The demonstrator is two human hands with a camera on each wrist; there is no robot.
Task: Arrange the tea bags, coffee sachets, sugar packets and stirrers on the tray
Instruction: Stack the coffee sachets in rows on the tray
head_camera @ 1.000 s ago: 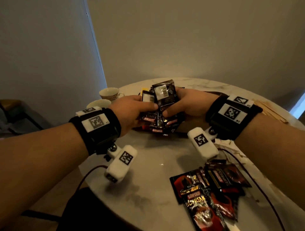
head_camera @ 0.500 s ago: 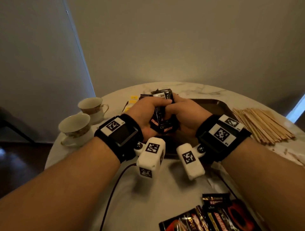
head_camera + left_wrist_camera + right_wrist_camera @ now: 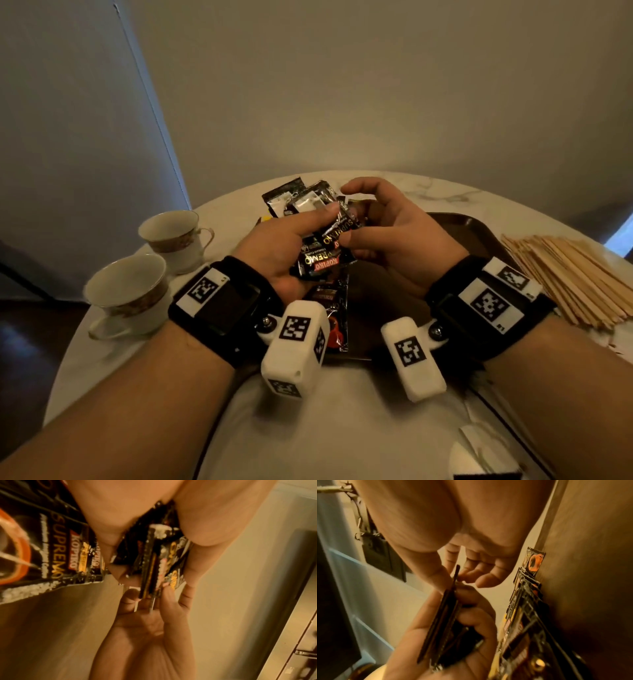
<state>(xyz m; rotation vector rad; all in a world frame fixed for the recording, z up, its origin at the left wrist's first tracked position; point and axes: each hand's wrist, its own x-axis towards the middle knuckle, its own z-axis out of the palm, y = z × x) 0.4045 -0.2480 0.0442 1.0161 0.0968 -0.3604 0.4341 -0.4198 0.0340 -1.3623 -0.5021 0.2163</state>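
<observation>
Leftmost, two teacups [image 3: 144, 291] stand on the marble table [image 3: 342, 428], off the tray and not part of the step.

Left hand [image 3: 284, 250]: thumb and fingers curled round a fanned stack of coffee sachets [image 3: 322, 240], held above the near-left part of the tray [image 3: 479, 233]. In the left wrist view the stack [image 3: 154, 563] is seen edge-on between palm and thumb. Long axis of the held sachets runs roughly away from the body, tilted up toward the wall.

One sachet on the tray [image 3: 334, 318] lies flat directly under the stack, long axis near-to-far. Right wrist view shows a row of such sachets [image 3: 522, 615] overlapping along the tray floor.

Right hand [image 3: 394, 240]: just right of the stack, fingers curved. Thumb and fingertips [image 3: 467, 577] meet at the top edge of one sachet; a light pinch, judged from both wrist views.

Judgement: next move is to peel one sachet off rightward and lay it beside the row. Right hand is nearer the bare tray floor, which lies right of and below the grip. Sachet should keep its near-to-far axis.

Wooden stirrers [image 3: 565, 274] lie piled right of the tray, touching or nearly touching its rim; cannot tell which.
</observation>
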